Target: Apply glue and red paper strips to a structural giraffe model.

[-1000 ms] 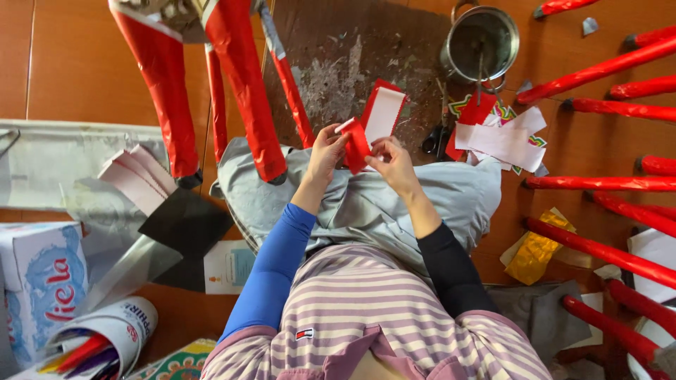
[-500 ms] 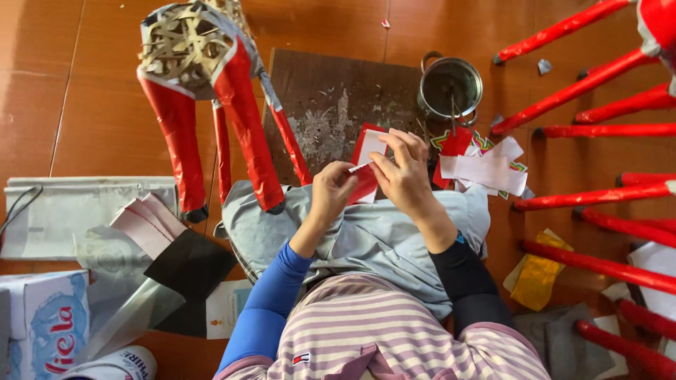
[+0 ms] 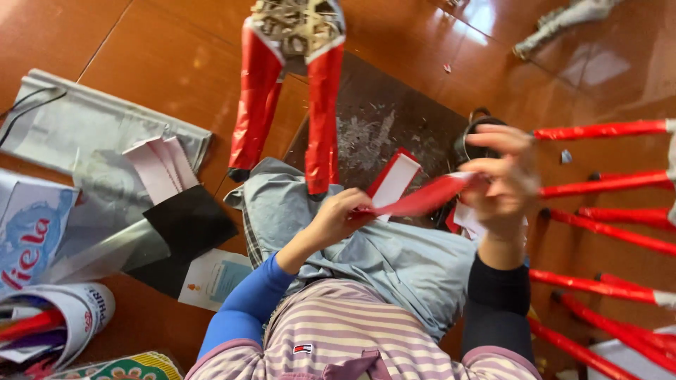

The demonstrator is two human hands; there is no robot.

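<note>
**Red paper strip held taut between two hands over a wooden floor**

The left hand [image 3: 338,218] was closed in a pinch on the near end of a long red paper strip [image 3: 422,199], and the right hand [image 3: 503,184], blurred, was closed on its far end with the upper fingers spread loose. The strip ran almost level between the two grips, just above the grey-blue cloth [image 3: 394,260] lying over the person's lap. A red-edged white card [image 3: 394,179] stood tilted right behind the strip.

Beyond lay a polished reddish-brown wooden floor [image 3: 176,63], with a dark scuffed mat [image 3: 380,127], a small metal pot [image 3: 475,137] partly hidden by the right hand, red-wrapped sticks [image 3: 598,130] at the right, and a red-wrapped frame [image 3: 289,98] above.

Half a second before, the hands had been close together folding the paper near the pot; now they were apart, the right one moved out to the right, and the view had shifted left and nearer.
</note>
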